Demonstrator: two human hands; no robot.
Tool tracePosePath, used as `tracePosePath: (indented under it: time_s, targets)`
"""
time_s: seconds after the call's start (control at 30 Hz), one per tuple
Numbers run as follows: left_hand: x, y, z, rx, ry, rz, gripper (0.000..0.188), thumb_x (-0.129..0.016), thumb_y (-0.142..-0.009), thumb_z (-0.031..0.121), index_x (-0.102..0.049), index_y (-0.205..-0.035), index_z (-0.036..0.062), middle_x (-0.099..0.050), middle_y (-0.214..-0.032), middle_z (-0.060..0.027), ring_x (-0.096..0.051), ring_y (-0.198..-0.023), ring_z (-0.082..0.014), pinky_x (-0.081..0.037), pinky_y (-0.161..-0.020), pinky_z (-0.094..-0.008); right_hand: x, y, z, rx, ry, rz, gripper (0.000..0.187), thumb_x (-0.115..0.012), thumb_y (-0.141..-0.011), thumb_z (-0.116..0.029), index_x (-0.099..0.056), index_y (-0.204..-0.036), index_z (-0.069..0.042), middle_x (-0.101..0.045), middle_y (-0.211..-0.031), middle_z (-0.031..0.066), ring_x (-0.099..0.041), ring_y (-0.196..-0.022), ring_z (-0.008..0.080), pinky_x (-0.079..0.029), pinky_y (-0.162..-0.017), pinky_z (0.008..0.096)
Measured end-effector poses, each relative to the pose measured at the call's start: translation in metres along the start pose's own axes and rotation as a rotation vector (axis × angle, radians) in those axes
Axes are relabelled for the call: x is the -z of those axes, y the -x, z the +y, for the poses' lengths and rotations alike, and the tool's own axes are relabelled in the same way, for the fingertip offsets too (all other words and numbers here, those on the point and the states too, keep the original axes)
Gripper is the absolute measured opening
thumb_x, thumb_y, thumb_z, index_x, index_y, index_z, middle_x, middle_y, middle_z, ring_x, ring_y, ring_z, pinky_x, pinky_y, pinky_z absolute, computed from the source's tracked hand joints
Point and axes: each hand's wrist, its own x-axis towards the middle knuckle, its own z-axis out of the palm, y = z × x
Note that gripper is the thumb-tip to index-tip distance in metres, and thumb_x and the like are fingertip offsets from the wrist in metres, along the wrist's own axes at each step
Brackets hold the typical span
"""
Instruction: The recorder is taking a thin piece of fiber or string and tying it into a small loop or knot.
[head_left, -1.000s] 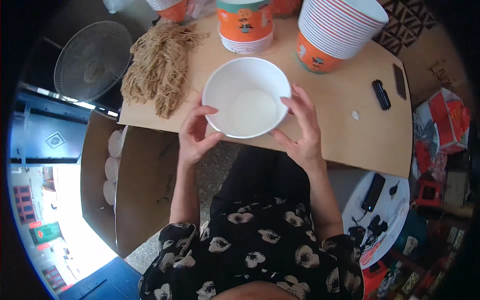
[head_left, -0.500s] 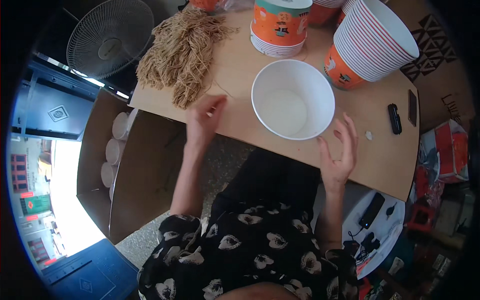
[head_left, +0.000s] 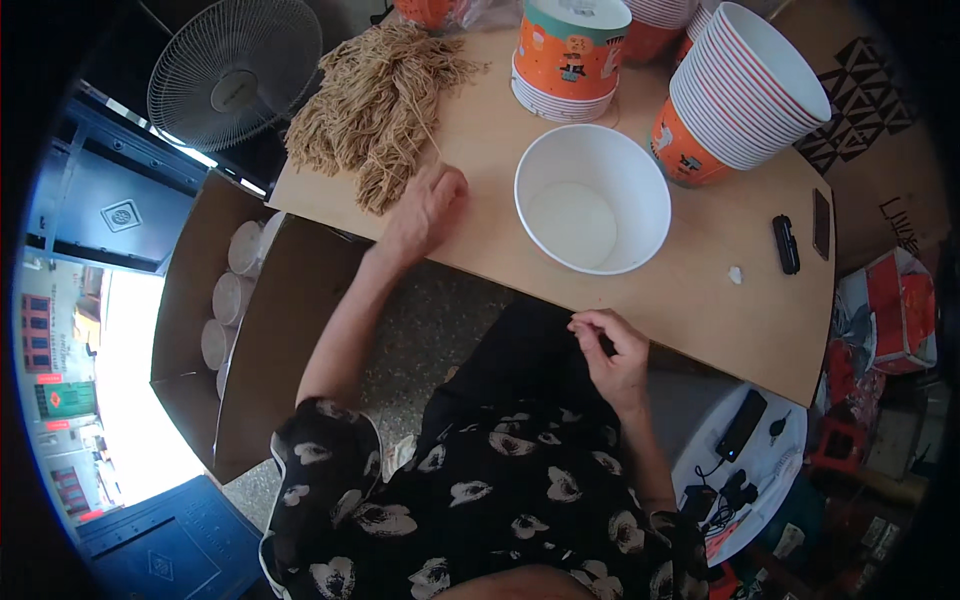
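Observation:
A bundle of tan paper twine (head_left: 375, 105) lies at the table's far left. My left hand (head_left: 428, 212) is at its near right side, fingers curled in and slightly blurred. A loose strand hangs from the bundle toward these fingers; whether they grip it is hidden. A white paper bucket (head_left: 592, 200) stands upright in front of me, its mouth facing up and nothing visible inside. Neither hand touches it. Just off the table's near edge, below the bucket, my right hand (head_left: 612, 352) has thumb and fingertips pinched together; anything between them is too small to make out.
Behind the bucket stand an orange printed stack of upside-down buckets (head_left: 568, 65) and a tall tilted stack (head_left: 740, 95). A black clip-like object (head_left: 785, 245) and a phone (head_left: 821, 222) lie at right. A carton (head_left: 290, 340) with several tubs is at left, beside a fan (head_left: 235, 85).
My right hand has left the bucket's right side, moved left and toward me, and closed into a pinch. My left hand has shifted slightly up and right beside the twine.

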Motion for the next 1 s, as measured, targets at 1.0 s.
tracePosePath:
  time_s: [1.0]
  targets:
    - [-0.097,0.045,0.218,0.588,1.176,-0.433,0.025,-0.050,-0.102,0.013,-0.059,-0.119,-0.0032,-0.064,-0.088,-0.0041,-0.060,-0.077,-0.0083,-0.051,-0.070,-0.0218,0.163,0.005,0.094,-0.241,0.508,0.727,0.020,-0.068,-0.088,-0.011,-0.068,-0.106,-0.003,-0.061,-0.090,0.0066,-0.057,-0.078,0.0178,-0.047,-0.072,0.0310]
